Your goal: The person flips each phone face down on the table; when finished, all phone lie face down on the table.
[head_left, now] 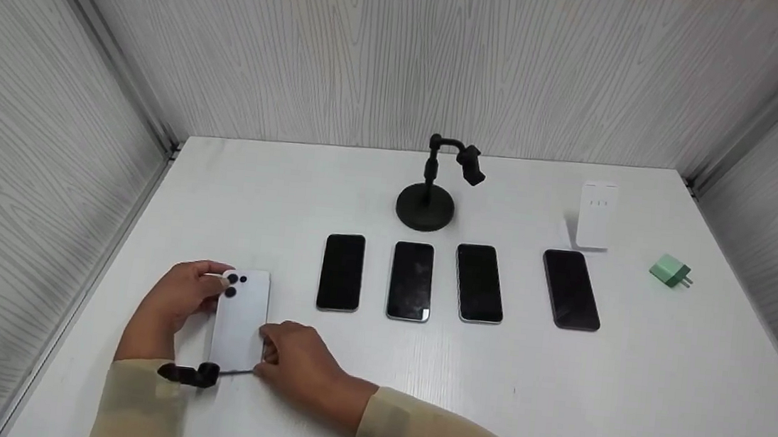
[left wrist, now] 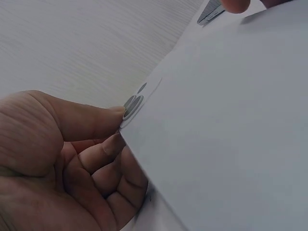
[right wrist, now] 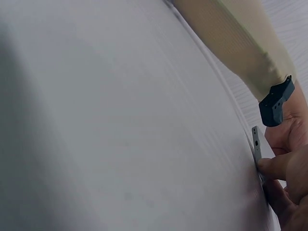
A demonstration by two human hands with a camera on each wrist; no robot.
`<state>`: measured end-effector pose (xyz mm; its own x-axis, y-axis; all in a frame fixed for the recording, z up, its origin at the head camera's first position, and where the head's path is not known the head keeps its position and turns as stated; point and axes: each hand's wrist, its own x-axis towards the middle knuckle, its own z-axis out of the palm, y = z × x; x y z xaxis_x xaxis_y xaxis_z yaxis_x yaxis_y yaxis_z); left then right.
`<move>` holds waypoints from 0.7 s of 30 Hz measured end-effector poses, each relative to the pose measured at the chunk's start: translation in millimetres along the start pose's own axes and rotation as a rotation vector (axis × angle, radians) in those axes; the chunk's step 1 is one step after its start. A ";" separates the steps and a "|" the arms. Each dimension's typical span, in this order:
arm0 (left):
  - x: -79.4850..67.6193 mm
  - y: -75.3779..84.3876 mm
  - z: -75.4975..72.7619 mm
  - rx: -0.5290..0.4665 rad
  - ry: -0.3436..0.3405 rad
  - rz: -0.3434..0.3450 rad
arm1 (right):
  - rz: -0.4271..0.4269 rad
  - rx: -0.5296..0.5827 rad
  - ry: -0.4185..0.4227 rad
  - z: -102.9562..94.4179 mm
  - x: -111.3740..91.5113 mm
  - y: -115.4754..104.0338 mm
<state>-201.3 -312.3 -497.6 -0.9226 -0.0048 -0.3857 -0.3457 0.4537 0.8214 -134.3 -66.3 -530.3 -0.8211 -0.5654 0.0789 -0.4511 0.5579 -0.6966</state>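
Observation:
A white smartphone [head_left: 240,325] is held back up at the left of the table, its round dark camera lenses at the upper left corner. My left hand [head_left: 185,295] grips that corner. In the left wrist view the left thumb lies beside the lenses [left wrist: 133,107], with the other fingers curled below the phone. At the lower right edge, my right hand [head_left: 303,364] pinches the phone between thumb and fingers. The right wrist view shows the phone's narrow end [right wrist: 256,143] by the right hand's fingers [right wrist: 274,166]; the phone's screen side is hidden.
Right of the hands lie several dark-screened phones in a row, the nearest phone [head_left: 341,272] first. Behind them stand a black round-based holder [head_left: 426,208] and a white upright stand [head_left: 596,217]. A green plug adapter [head_left: 669,270] lies far right. Grey wood-grain panels [head_left: 404,56] enclose the table.

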 end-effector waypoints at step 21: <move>-7.0 -15.6 -10.2 -0.035 0.004 0.087 | 0.013 0.045 -0.018 6.2 0.1 -0.7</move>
<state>-191.2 -328.4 -503.4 -0.9499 0.0298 -0.3111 -0.2703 0.4214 0.8657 -131.9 -70.5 -534.2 -0.8198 -0.5698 0.0569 -0.4241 0.5375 -0.7289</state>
